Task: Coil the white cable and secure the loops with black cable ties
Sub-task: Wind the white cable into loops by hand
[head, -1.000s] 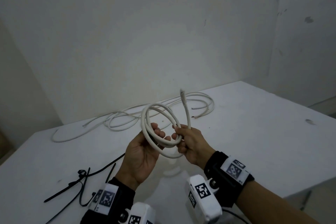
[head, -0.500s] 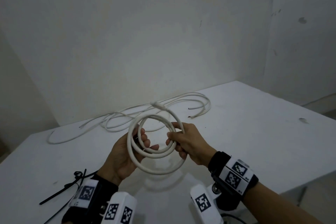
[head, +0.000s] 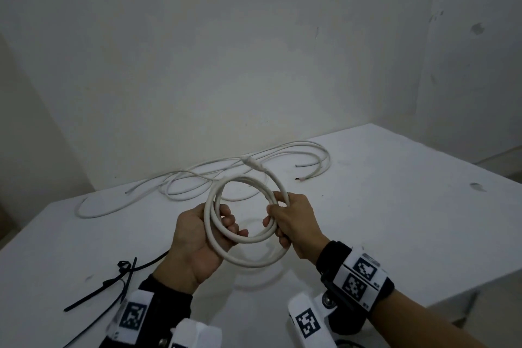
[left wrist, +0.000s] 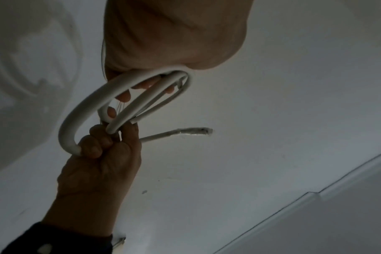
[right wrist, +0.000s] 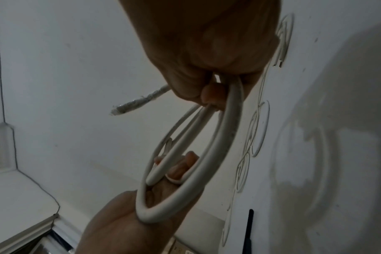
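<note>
A thick white cable [head: 248, 261] is wound into a few round loops held above the white table [head: 395, 206]. My left hand [head: 197, 237] grips the left side of the coil, fingers curled through the loops [left wrist: 85, 110]. My right hand [head: 293, 220] grips the right side [right wrist: 233, 110], fingers wrapped round the strands. The cable's plug end [head: 251, 162] sticks out past the right hand, seen also in the wrist views as a plug end [left wrist: 196, 131] [right wrist: 137, 103]. Black cable ties [head: 113, 282] lie on the table at the lower left.
Thinner white cables [head: 197, 178] sprawl across the back of the table near the wall, with bare ends [head: 299, 178] at the right. The table's right edge [head: 452, 288] drops off close to my right arm. A dark mark [head: 477, 186] sits at far right.
The free plug end, upright a second ago, has been swung down and away. The coil has grown wider and rounder, and both hands have shifted slightly left.
</note>
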Action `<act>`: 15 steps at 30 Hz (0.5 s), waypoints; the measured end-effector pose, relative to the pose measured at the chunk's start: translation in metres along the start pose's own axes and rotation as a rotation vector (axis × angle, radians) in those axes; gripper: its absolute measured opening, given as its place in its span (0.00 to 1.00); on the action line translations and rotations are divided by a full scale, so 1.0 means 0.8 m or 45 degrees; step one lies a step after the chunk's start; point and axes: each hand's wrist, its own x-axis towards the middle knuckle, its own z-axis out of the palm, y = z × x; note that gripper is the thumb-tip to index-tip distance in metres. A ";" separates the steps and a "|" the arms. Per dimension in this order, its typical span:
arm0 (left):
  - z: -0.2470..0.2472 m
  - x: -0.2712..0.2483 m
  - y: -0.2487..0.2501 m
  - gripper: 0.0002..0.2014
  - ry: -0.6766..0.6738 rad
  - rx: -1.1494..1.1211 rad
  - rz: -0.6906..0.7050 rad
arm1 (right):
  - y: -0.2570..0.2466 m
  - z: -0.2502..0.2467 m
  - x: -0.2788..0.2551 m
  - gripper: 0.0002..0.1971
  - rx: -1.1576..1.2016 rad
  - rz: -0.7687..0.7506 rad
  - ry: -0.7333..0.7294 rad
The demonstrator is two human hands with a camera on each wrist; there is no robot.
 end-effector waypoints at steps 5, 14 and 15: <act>-0.001 0.003 0.003 0.21 0.049 0.171 0.016 | 0.003 0.000 -0.001 0.09 -0.081 -0.057 0.013; 0.000 0.003 -0.012 0.29 0.276 0.587 0.325 | 0.003 0.004 -0.009 0.15 -0.177 -0.107 -0.087; -0.002 0.005 -0.015 0.27 0.261 0.672 0.395 | 0.001 0.003 -0.010 0.16 -0.175 -0.117 -0.088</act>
